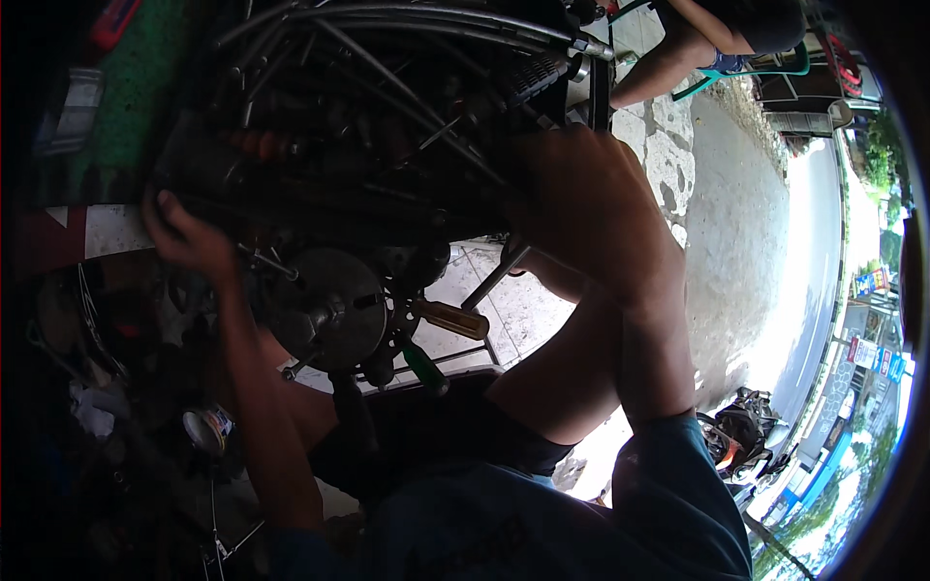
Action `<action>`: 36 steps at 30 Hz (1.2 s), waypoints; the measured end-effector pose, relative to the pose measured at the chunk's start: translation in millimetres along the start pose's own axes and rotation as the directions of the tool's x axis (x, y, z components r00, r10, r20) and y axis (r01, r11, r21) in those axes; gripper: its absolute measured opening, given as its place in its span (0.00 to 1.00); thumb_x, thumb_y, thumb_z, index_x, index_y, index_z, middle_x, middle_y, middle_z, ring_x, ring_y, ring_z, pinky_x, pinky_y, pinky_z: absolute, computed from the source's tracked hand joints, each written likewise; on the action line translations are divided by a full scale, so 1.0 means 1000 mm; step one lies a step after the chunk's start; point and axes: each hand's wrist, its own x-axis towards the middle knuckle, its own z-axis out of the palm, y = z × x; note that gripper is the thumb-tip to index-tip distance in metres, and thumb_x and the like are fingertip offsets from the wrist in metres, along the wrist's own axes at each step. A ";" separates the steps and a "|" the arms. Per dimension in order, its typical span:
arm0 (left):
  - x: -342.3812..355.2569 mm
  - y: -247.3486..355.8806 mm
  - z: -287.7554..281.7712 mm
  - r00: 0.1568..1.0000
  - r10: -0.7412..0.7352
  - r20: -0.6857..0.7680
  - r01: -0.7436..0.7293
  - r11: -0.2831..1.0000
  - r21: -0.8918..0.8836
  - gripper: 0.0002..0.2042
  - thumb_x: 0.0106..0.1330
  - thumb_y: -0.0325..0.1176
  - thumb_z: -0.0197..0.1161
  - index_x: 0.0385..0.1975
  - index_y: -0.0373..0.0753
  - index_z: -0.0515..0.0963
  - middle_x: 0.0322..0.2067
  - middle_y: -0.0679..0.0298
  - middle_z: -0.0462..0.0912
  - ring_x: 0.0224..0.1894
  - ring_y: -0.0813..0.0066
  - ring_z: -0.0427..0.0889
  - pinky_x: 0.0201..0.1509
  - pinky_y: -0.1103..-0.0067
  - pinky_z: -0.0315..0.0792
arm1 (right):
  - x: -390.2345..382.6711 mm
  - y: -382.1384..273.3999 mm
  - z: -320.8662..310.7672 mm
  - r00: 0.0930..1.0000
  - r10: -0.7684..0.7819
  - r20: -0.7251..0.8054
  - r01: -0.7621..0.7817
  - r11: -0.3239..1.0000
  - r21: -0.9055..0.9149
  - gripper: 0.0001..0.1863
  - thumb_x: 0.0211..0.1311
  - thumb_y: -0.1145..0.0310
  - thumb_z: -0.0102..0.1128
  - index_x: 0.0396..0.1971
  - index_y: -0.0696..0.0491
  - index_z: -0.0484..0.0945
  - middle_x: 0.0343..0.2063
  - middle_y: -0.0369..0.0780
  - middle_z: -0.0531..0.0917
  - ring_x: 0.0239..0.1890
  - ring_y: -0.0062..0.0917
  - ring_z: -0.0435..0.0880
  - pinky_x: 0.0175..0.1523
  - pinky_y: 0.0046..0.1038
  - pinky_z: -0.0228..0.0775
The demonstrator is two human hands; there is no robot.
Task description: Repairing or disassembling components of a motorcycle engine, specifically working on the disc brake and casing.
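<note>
A dark tray [339, 205] heaped with tools stretches across the upper middle, its inside deep in shadow. At its near left corner is my left hand [194, 240], thumb up along the side and fingers closed on the edge. My right hand [579, 189] is bent over the near right corner, knuckles up; its fingertips are in shadow behind the hand. Long metal rods [387, 82] and an orange-handled tool [260, 145] lie in the tray. Below it stands a round metal disc [334, 305], beside a yellow-handled screwdriver [450, 319] and a green-handled one [424, 368].
A green surface [136, 126] with a red object [114, 24] is at the far left. A can [207, 429] stands among dim clutter at lower left. Another person's leg [668, 68] and a green chair [697, 87] are at upper right. Beyond the pavement [741, 213] runs a road.
</note>
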 end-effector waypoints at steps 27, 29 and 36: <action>0.000 0.002 0.000 0.998 0.060 0.010 -0.060 0.995 0.074 0.23 0.81 0.43 0.50 0.61 0.27 0.75 0.54 0.45 0.81 0.53 0.58 0.82 0.60 0.68 0.75 | 0.005 0.020 -0.008 0.960 -0.032 -0.277 0.072 0.989 0.132 0.09 0.60 0.67 0.72 0.37 0.54 0.86 0.27 0.43 0.88 0.29 0.36 0.89 0.35 0.35 0.79; 0.000 0.002 0.001 0.999 0.045 0.008 -0.046 0.998 0.051 0.23 0.81 0.43 0.49 0.61 0.27 0.74 0.54 0.45 0.82 0.53 0.58 0.82 0.60 0.69 0.75 | 0.006 0.016 -0.004 0.929 -0.137 -0.344 0.228 0.944 0.239 0.08 0.61 0.69 0.71 0.38 0.54 0.86 0.27 0.43 0.87 0.28 0.34 0.89 0.34 0.34 0.79; -0.001 0.009 0.000 0.999 0.015 0.033 -0.018 0.995 0.094 0.23 0.81 0.42 0.50 0.61 0.26 0.74 0.54 0.46 0.81 0.53 0.58 0.81 0.59 0.69 0.75 | 0.006 -0.015 -0.003 0.968 -0.238 -0.080 0.247 0.960 0.130 0.10 0.62 0.69 0.70 0.43 0.53 0.87 0.33 0.44 0.87 0.32 0.35 0.88 0.37 0.33 0.80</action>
